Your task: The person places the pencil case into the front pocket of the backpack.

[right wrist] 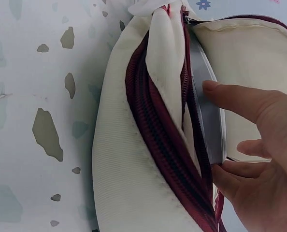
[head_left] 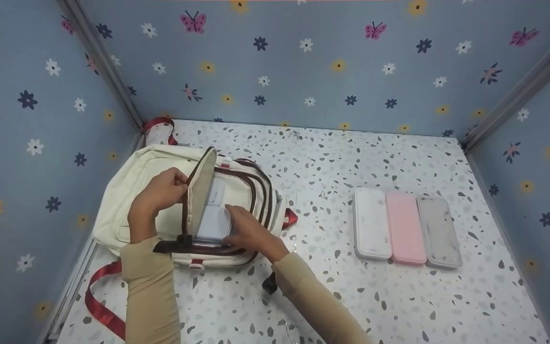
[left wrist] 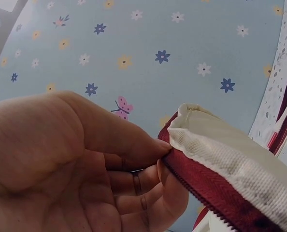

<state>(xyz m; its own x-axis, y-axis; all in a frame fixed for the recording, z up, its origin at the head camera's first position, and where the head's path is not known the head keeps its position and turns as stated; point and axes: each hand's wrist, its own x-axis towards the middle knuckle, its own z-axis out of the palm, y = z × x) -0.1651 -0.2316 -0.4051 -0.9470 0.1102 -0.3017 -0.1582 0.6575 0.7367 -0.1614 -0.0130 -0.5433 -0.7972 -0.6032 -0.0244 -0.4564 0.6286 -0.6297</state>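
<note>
A cream backpack [head_left: 160,210] with dark red zips lies on its back at the left, its front pocket unzipped. My left hand [head_left: 160,191] pinches the zip edge of the pocket flap [left wrist: 216,164] between thumb and fingers and holds it raised. Inside the pocket lies a pale grey, box-like case [head_left: 214,222], partly hidden by the flap and the pocket's edge. My right hand [head_left: 251,231] reaches into the pocket and grips this case [right wrist: 212,125], one digit on its side and other fingers at its lower end.
Right of the backpack, a white case [head_left: 372,222], a pink case [head_left: 406,229] and a grey case [head_left: 439,231] lie side by side on the speckled table [head_left: 322,296]. A red strap [head_left: 100,301] trails off the bag. Patterned panels [head_left: 303,62] enclose the table.
</note>
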